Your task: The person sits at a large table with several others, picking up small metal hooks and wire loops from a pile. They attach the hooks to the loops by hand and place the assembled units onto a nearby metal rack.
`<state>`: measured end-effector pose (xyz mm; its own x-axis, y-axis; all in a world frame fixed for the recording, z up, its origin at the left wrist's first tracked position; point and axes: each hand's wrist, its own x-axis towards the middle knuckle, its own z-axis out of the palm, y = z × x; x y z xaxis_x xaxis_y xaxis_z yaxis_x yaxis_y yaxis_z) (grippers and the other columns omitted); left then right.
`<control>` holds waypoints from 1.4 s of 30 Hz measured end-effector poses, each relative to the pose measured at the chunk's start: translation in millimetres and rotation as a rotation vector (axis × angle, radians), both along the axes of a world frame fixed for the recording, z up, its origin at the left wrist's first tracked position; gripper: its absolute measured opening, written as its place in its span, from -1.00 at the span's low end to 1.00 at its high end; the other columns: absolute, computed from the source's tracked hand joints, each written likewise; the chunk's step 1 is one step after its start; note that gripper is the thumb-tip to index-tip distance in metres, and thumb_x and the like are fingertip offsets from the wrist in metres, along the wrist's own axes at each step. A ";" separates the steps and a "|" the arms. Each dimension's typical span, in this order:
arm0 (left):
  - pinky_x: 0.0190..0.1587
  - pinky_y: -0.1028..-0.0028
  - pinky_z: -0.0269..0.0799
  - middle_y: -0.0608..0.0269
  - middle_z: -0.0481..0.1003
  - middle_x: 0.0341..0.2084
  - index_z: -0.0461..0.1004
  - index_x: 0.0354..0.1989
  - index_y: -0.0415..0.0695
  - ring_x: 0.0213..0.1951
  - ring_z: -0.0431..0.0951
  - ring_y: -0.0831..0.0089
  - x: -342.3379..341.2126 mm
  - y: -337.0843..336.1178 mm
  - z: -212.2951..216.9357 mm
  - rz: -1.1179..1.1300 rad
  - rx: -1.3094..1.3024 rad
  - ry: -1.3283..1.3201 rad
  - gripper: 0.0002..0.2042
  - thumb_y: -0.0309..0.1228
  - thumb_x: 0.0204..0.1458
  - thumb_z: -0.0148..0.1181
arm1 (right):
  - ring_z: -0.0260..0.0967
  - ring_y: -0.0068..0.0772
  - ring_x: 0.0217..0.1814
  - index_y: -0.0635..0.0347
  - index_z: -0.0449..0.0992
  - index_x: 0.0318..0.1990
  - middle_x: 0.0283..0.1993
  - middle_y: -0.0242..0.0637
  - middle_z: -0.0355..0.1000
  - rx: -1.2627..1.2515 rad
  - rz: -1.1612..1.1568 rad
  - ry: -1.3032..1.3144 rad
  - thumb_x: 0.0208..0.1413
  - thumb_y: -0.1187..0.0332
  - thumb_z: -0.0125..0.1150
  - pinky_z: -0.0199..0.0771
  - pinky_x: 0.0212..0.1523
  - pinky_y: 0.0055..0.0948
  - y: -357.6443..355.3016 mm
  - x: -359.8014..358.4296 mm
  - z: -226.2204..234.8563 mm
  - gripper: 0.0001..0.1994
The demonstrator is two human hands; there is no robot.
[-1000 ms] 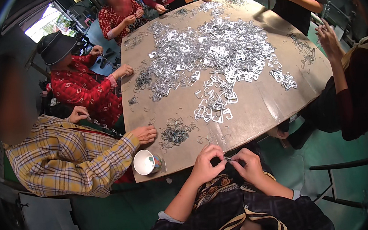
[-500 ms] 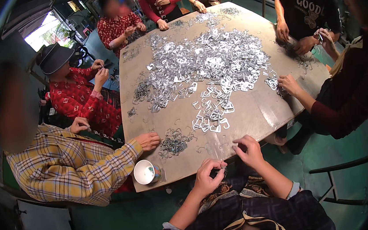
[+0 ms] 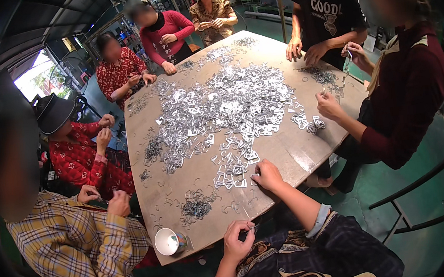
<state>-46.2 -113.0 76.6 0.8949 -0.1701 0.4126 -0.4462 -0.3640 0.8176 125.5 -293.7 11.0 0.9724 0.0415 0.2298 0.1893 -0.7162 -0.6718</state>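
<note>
My left hand (image 3: 238,242) is just off the table's near edge, its thumb and index finger pinched on a small dark metal piece (image 3: 254,226) too small to make out. Farther forward, my right hand (image 3: 268,177) rests on the table with its fingertips closed at a silver metal hook (image 3: 253,182). That hook lies at the near edge of a large pile of flat silver hooks (image 3: 229,103). Left of my hands sits a small heap of thin dark wire pieces (image 3: 195,208).
A white paper cup (image 3: 167,242) stands at the table's (image 3: 288,164) near left corner. Several co-workers handle small parts around it, one in a plaid shirt (image 3: 71,233) at left, another in a maroon top (image 3: 414,77) at right. A black metal rail (image 3: 414,192) curves at right.
My right hand has moved forward from beside my left hand to the pile's near edge. My left hand has shifted slightly left and nearer to me. The plaid-sleeved hand has left the table.
</note>
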 end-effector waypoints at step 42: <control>-0.17 0.28 0.33 0.17 0.49 -0.46 0.44 -0.39 -0.18 -0.32 0.50 0.15 27.8 -7.2 -6.4 0.036 0.149 -0.030 -0.86 -0.54 -0.11 0.28 | 0.54 -0.23 -0.34 0.24 0.59 -0.12 -0.33 -0.09 0.54 0.344 0.369 0.089 0.00 0.59 0.23 0.50 -0.31 -0.41 2.0 -109.4 85.7 -0.74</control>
